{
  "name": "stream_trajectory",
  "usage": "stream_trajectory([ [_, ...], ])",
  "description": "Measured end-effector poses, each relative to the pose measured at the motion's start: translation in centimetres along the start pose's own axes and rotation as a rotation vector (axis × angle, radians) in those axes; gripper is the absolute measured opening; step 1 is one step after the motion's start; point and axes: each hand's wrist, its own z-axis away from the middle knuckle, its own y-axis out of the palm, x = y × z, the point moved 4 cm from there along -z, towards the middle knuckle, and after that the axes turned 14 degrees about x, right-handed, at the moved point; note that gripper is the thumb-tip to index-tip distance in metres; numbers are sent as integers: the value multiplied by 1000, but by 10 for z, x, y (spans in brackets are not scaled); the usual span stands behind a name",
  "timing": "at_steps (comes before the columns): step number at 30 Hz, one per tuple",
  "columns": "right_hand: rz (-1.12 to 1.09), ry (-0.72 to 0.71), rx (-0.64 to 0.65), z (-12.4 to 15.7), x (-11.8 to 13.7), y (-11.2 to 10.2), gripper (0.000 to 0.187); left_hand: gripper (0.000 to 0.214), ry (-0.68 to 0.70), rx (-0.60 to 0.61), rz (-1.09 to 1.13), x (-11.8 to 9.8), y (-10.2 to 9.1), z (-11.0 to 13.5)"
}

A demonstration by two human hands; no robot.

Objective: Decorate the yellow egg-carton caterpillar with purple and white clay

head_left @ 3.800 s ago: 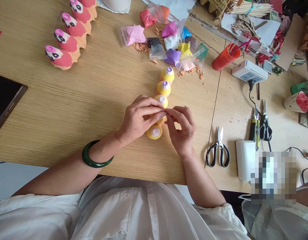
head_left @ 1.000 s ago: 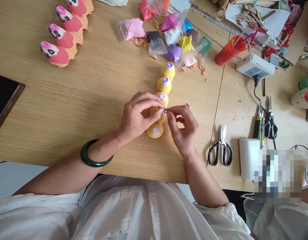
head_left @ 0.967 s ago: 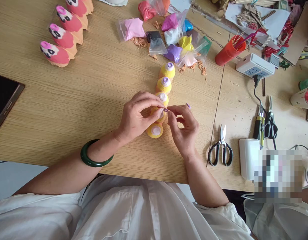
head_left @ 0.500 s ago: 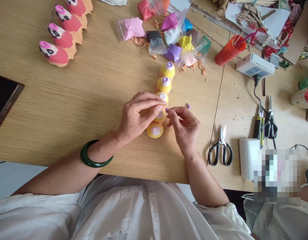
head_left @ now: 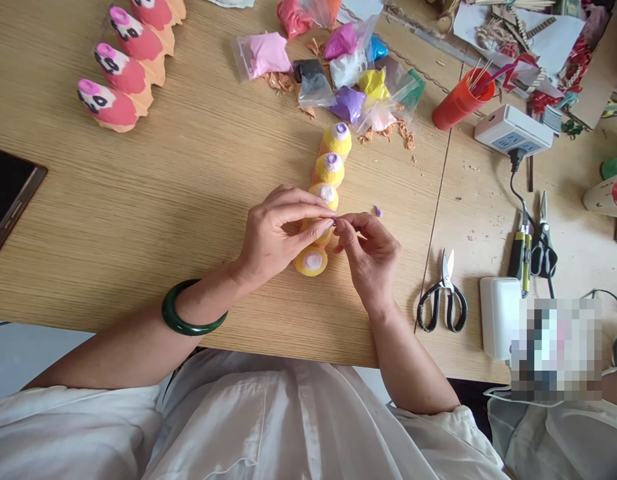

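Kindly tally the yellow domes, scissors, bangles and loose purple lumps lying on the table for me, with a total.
Yellow domes: 5 (one mostly hidden by the left hand)
Scissors: 2
Bangles: 1
Loose purple lumps: 1
Total: 9

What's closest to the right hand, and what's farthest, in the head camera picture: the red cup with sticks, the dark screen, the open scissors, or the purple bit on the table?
Nearest first from the right hand:
1. Purple bit, just beyond it.
2. Open scissors, to its right.
3. Red cup, farther forward, right.
4. Dark screen, far left.
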Motion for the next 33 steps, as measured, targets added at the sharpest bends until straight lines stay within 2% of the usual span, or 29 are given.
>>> stream_trajectory([
  [5,-31,21,21,0,1,0,38,13,27,-21,50,0,-1,0],
  [16,-8,26,-37,-1,-2,-2,36,19,-17,-15,93,-4,-1,0],
  [26,-122,48,0,-2,0,0,37,9,-31,-8,15,2,1,0],
  [33,-86,66,15,-2,2,0,41,8,-9,6,-17,-1,0,0],
])
